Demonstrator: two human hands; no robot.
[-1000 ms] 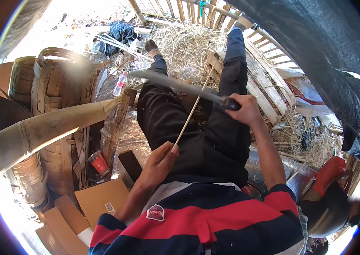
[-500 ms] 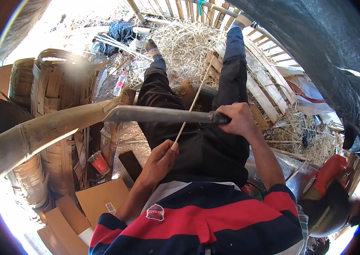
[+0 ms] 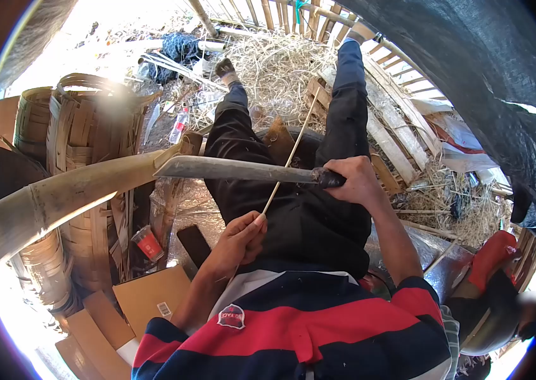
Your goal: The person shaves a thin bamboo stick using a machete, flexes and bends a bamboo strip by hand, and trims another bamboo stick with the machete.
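My right hand [image 3: 353,182] is wrapped round the dark handle of a long machete [image 3: 236,170], whose blade points left across my thighs. Between thumb and fingers, my left hand [image 3: 242,239] pinches the near end of a thin bamboo strip [image 3: 294,149]. The strip slants up and away between my legs, and the blade crosses it; whether they touch is hard to tell. The blade's tip lies by the end of a thick bamboo pole [image 3: 78,183] at the left.
Woven bamboo baskets [image 3: 84,126] stand at the left, with a cardboard box [image 3: 151,297], a red cup [image 3: 147,243] and a black phone [image 3: 194,246] nearer me. Shavings [image 3: 274,69] and wooden slats [image 3: 382,126] lie ahead. Another person [image 3: 493,297] is at the lower right.
The machete has come down and toward me from its raised, tilted position to lie nearly level across the strip. My left hand has shifted slightly, its fingers curled differently around the strip.
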